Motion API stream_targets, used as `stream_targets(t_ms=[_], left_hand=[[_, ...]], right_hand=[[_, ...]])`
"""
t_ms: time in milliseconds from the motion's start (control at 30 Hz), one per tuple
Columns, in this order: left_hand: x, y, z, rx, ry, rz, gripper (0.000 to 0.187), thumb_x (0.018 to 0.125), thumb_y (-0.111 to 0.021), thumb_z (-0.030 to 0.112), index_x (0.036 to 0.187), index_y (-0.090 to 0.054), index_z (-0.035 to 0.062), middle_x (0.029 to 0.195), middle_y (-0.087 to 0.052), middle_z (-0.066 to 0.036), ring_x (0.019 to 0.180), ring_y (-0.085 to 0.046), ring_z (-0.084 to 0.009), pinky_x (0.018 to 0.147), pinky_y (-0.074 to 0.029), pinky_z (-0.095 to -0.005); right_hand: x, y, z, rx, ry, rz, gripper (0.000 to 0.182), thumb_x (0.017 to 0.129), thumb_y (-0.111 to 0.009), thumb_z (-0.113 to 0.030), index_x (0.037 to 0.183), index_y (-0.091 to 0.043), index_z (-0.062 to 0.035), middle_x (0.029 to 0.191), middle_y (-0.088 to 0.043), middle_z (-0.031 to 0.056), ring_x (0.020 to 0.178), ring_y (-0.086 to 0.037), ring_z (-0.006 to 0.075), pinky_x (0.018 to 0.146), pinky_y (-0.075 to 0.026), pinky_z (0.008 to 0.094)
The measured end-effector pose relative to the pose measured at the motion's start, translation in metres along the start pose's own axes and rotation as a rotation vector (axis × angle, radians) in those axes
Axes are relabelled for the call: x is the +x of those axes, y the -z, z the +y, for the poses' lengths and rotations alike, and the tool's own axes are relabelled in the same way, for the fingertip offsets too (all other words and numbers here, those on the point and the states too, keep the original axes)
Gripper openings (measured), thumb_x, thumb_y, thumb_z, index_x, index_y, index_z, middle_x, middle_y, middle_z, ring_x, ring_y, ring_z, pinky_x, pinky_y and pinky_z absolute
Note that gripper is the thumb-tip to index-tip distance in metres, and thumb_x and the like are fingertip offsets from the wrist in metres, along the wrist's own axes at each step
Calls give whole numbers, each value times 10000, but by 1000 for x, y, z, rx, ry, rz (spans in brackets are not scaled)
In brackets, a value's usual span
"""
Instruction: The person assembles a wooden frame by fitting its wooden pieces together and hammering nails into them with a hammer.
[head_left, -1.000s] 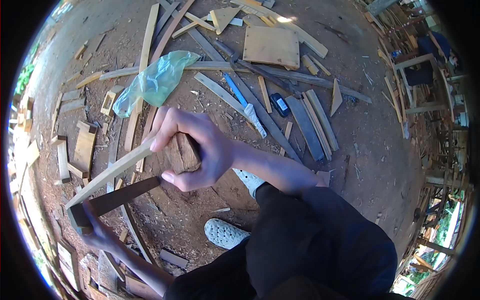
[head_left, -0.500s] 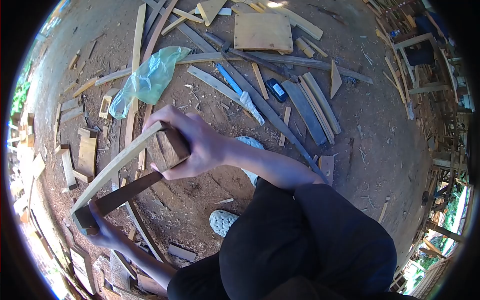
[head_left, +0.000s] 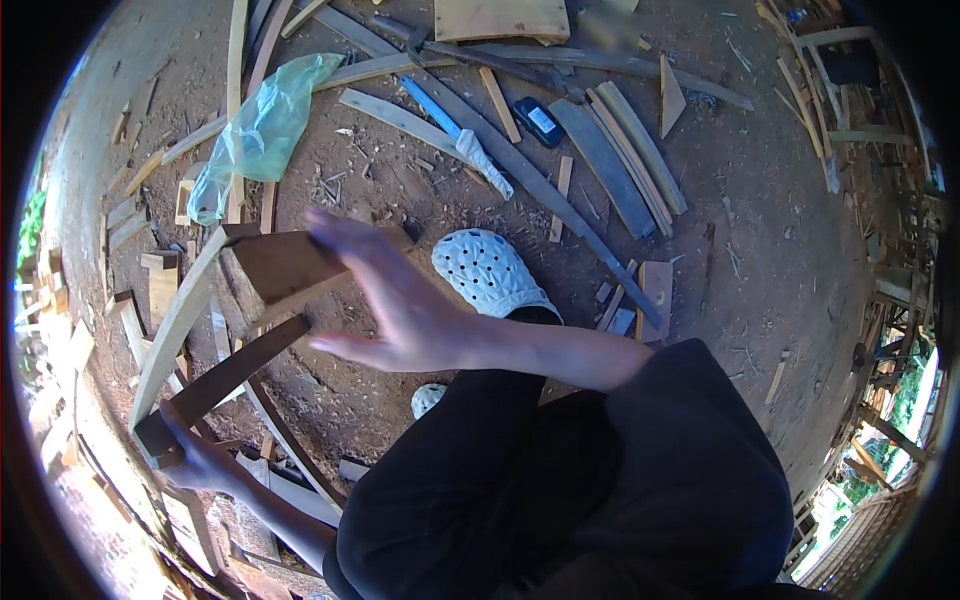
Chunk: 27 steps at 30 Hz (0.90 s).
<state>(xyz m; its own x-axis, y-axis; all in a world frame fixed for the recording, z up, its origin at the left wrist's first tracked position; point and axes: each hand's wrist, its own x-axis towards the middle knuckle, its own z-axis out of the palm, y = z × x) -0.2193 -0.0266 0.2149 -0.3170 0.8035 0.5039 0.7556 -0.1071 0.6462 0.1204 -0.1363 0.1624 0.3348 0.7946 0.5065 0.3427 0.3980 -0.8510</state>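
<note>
In my left hand [head_left: 195, 460], at the lower left, is the corner of a wooden frame, where a dark bar meets a curved wooden strip [head_left: 172, 325]. The dark wooden bar [head_left: 235, 370] slants up to the right from that hand. At the strip's upper end sits a thick wooden block [head_left: 285, 265], extending right behind my other hand. My right hand [head_left: 400, 320] is spread beside this block, its slightly blurred fingers overlapping the block's near side. Its thumb stretches out below, apart from the block, close to the bar's end.
Pale clogs [head_left: 490, 270] are on my feet. Across the dirt floor lie a green plastic bag [head_left: 265, 130], long wooden strips, a blue handsaw-like tool [head_left: 430, 105] with a wrapped end, a dark blue device [head_left: 538, 122] and short boards [head_left: 605, 165]. Stacked timber lines the right.
My right hand has loosened from the block and its fingers have spread. The frame has tilted, showing more of the block's long side. My view has shifted, with the right clog now more exposed.
</note>
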Motion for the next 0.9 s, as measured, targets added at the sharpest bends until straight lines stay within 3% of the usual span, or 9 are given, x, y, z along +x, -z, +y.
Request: stream_targets(t_ms=[100,200,333,400,500,633,767,833,900], left_hand=[[-6,2,-2,-55,30,38,459,904,-859,306,1185,-738,-36,1118,-773,-170,971,-752,-203,802,-654,-326],[-8,2,-4,-58,62,47,481,897,-864,314,1200,-730,-34,1105,-773,-170,893,-762,-209,706,-674,-295],[-19,1,20,-120,185,42,451,901,-861,296,1180,-730,-33,1070,-774,-169,854,-762,-198,681,-677,-296],[-15,5,-4,-181,141,73,505,834,-915,321,1125,-715,-40,1053,-774,-130,839,-749,-190,676,-689,-345],[-23,1,7,-208,5,132,380,887,-882,244,1103,-760,-45,1058,-787,-144,857,-734,-156,798,-603,-286],[-40,9,15,-253,89,137,339,960,-802,150,1230,-722,-40,1138,-773,-139,982,-726,-165,898,-580,-312],[-53,16,29,-373,73,88,378,978,-729,5,1320,-590,-76,1303,-707,-195,1132,-693,-210,984,-566,-330],[-58,24,32,-371,64,67,460,980,-722,2,1389,-523,-73,1309,-699,-206,1151,-686,-218,1023,-544,-341],[-65,32,27,-395,48,50,486,981,-723,11,1410,-509,-69,1307,-693,-218,1169,-678,-235,1053,-529,-380]], right_hand=[[-24,43,8,-134,10,-182,811,909,-810,-302,1544,-397,-15,1579,-419,225,1450,-432,391,1177,-402,527],[-60,90,6,-218,-248,-281,593,949,-783,-226,1460,-547,-41,1476,-577,186,1389,-552,322,1133,-458,440],[-127,157,7,-351,-633,-101,210,1016,-695,-144,1159,-720,8,1038,-775,108,969,-749,167,855,-583,325],[-162,202,18,-334,-808,52,205,1057,-646,-161,1090,-703,32,962,-759,89,904,-733,139,813,-578,282],[-191,250,25,-416,-994,264,270,1081,-616,-191,893,-647,1,827,-726,66,804,-704,116,742,-552,279],[-211,264,34,-788,-973,80,379,1060,-644,-288,813,-644,-1,731,-696,124,679,-675,218,671,-519,369],[-290,274,64,-935,-1113,-276,400,980,-726,-368,890,-694,20,788,-731,162,778,-740,306,717,-550,435],[-286,261,53,-932,-1202,-374,374,953,-726,-388,939,-720,-14,862,-750,213,879,-743,411,772,-557,518],[-264,250,53,-984,-1158,-360,361,957,-723,-377,942,-720,-16,858,-751,207,873,-741,414,768,-557,515]])
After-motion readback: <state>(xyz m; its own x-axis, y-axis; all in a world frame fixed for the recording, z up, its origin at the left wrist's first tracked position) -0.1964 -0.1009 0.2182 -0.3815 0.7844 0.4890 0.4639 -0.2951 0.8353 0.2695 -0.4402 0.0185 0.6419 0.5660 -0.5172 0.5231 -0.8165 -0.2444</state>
